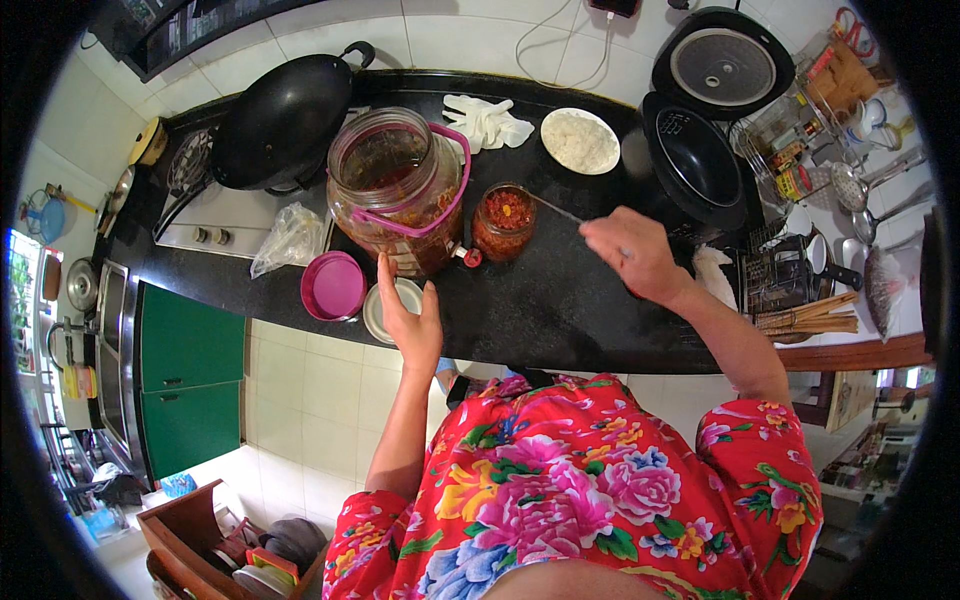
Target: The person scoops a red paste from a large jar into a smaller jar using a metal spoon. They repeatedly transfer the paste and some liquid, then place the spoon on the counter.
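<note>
My right hand (634,251) grips the thin handle of a metal utensil (556,208), whose far end reaches the rim of a small glass jar (504,244). Chopped red chili paste (506,208) fills that jar, with a small yellow piece on top. To its left stands a large glass jar (397,214) with a pink carrying handle (466,176), a red-tipped tap (471,257) and dark reddish contents; its mouth is uncovered. At its lower front, my left hand (416,322) is spread, fingertips against or very close to the glass. Below lie a pink lid (334,285) and a pale round lid (373,313).
White gloves (489,121) and a bowl of white granules (580,142) lie behind the jars. An open rice cooker (697,157) stands right. A black wok (283,124) sits on the gas stove (225,238), near a clear plastic bag (291,238). The black counter's front edge (555,361) faces me.
</note>
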`<action>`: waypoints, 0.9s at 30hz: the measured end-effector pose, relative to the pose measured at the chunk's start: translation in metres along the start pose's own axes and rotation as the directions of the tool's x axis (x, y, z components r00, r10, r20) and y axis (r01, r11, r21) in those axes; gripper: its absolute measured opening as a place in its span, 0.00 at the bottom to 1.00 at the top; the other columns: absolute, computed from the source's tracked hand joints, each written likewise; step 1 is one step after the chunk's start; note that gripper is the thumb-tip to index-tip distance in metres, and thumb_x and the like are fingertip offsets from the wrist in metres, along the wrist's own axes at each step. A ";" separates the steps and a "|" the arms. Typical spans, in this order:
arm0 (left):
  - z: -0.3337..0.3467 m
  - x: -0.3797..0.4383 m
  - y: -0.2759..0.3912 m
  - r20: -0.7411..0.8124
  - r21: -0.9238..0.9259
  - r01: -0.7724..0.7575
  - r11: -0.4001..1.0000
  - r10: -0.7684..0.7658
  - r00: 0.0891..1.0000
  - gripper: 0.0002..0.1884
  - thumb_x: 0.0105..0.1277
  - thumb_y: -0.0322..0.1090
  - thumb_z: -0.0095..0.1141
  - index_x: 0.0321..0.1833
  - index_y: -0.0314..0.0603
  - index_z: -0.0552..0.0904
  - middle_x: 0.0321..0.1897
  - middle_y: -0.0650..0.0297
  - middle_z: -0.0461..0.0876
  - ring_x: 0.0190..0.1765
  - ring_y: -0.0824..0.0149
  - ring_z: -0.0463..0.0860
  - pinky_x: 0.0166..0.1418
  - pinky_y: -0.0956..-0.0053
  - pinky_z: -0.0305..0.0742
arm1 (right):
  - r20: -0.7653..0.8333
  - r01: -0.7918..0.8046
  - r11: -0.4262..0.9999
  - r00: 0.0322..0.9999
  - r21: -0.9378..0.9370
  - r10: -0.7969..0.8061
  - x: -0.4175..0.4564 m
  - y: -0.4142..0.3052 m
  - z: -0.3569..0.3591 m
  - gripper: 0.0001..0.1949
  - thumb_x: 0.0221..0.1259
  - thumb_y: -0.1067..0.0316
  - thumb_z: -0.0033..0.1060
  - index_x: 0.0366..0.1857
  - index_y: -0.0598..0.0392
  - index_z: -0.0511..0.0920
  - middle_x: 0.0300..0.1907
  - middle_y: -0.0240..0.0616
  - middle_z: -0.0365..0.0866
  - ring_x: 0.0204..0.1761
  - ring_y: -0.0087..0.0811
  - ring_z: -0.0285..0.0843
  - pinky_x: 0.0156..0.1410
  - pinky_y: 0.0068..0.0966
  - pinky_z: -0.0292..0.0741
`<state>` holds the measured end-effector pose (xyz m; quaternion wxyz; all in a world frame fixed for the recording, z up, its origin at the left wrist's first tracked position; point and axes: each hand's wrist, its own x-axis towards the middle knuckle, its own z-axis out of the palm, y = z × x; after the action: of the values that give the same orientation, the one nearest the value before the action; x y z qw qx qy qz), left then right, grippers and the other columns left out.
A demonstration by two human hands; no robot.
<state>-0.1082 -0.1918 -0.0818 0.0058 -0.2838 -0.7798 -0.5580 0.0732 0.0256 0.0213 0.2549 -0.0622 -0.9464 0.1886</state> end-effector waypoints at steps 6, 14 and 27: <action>0.000 0.000 -0.002 0.003 0.003 -0.003 1.000 0.003 1.000 0.37 0.53 0.20 0.57 0.68 0.35 0.58 0.63 0.48 0.66 0.64 0.54 0.68 0.66 0.67 0.61 | 0.092 0.300 0.937 0.953 -0.176 -0.288 -0.008 -0.017 -0.013 0.14 0.41 0.76 0.67 0.36 0.63 0.78 0.35 0.42 0.78 0.30 0.36 0.75 0.31 0.25 0.73; 0.000 0.000 -0.003 0.012 -0.006 0.007 1.000 -0.007 1.000 0.38 0.54 0.20 0.57 0.68 0.35 0.57 0.63 0.48 0.65 0.64 0.54 0.68 0.66 0.67 0.61 | -0.056 0.194 0.975 0.978 -0.109 -0.201 -0.005 -0.023 -0.024 0.11 0.45 0.78 0.65 0.35 0.61 0.78 0.33 0.43 0.80 0.29 0.34 0.76 0.30 0.24 0.73; -0.003 0.001 -0.002 0.026 -0.014 0.022 1.000 -0.022 0.999 0.38 0.54 0.19 0.57 0.69 0.35 0.56 0.64 0.49 0.64 0.65 0.55 0.67 0.66 0.67 0.60 | -0.097 -0.232 0.959 0.963 0.164 0.250 0.005 -0.020 -0.015 0.06 0.55 0.77 0.59 0.36 0.62 0.79 0.27 0.40 0.80 0.24 0.27 0.77 0.28 0.21 0.74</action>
<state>-0.1109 -0.1942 -0.0817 -0.0126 -0.2825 -0.7789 -0.5598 0.0766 0.0133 0.0432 0.2889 -0.1685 -0.8982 0.2853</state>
